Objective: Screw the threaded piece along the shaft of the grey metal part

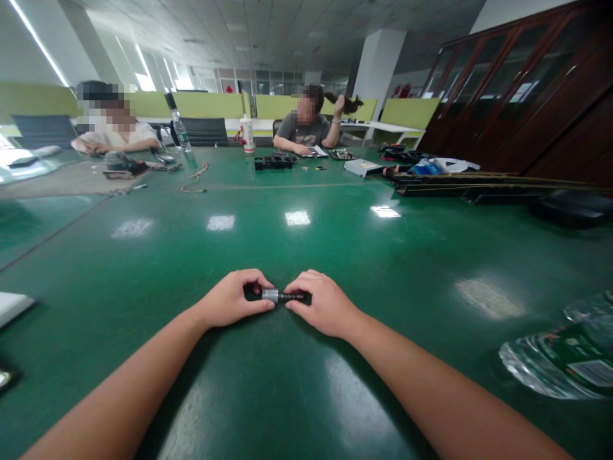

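Note:
In the middle of the near tabletop is a small silver cylinder [271, 295] with a dark ribbed shaft [293, 296] sticking out to the right; its exact kind is not clear. My left hand [237, 298] curls around the cylinder end, thumb on the near side and fingers on the far side. Around the shaft end, my right hand [322, 301] is closed in a similar pinch from the right. The piece lies level, close to the green table [230, 249]. Whether it rests on the surface I cannot tell.
A clear plastic bottle with a green label [565, 358] lies at the near right. Black parts [272, 162], a cord [195, 179] and long dark rails [431, 185] lie farther off. Two people [309, 124] sit across the table. A white object [14, 305] is at left.

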Demonstrator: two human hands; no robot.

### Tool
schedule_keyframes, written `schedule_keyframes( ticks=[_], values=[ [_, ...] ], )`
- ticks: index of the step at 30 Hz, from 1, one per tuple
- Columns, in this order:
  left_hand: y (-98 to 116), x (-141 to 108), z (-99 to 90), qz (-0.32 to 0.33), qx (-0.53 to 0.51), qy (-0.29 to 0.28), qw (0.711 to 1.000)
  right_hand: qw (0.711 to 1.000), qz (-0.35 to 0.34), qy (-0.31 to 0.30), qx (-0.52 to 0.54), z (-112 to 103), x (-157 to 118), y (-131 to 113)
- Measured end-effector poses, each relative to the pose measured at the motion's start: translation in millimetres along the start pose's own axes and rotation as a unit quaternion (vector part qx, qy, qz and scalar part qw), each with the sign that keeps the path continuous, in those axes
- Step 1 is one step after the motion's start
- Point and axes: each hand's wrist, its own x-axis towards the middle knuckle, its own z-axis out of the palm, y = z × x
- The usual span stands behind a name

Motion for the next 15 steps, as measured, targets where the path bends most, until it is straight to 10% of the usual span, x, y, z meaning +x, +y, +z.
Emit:
schedule_keyframes(
  ticks=[15],
  values=[
    [0.9,0.4,0.0,-0.008,0.002,-0.002,1.0,1.0,0.006,-0.002,-0.016,-2.5,-0.4,0.2]
  ],
)
